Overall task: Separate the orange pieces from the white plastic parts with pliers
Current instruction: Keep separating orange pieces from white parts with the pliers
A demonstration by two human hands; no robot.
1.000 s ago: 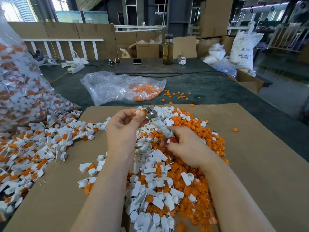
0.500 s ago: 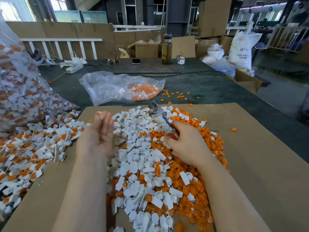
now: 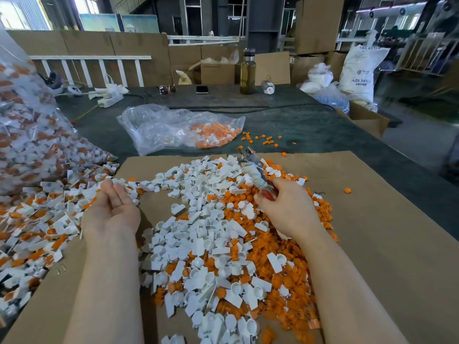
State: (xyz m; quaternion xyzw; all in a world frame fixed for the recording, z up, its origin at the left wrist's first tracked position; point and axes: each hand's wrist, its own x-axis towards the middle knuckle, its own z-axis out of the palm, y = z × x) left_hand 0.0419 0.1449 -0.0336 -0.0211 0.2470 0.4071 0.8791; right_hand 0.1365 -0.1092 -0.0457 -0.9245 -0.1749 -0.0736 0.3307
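The metal pliers with red handles and taped shanks (image 3: 253, 170) are pointing away from the person, their nose hovering over the far edge of the heap of loose white plastic parts (image 3: 203, 219). The right hand (image 3: 288, 207) is wrapping its grip around the red handles, fingers curled tight on them. Small orange plastic pieces (image 3: 285, 256) are lying mostly on the right of that heap, under and beside the right forearm. The left hand (image 3: 113, 209) is lying palm up at the heap's left edge, its grip spread and holding nothing. Everything is sitting on a flat brown cardboard sheet (image 3: 372, 219) covering the dark green bench (image 3: 298, 127). To the left, unsorted white-and-orange parts (image 3: 37, 219) are spilling from a large clear bag (image 3: 29, 132). Beyond the sheet, a crumpled clear plastic bag (image 3: 169, 127) is holding more orange bits. Farther off, a white sack (image 3: 360, 70) is showing the print "ABS RESIN", partly blurred.
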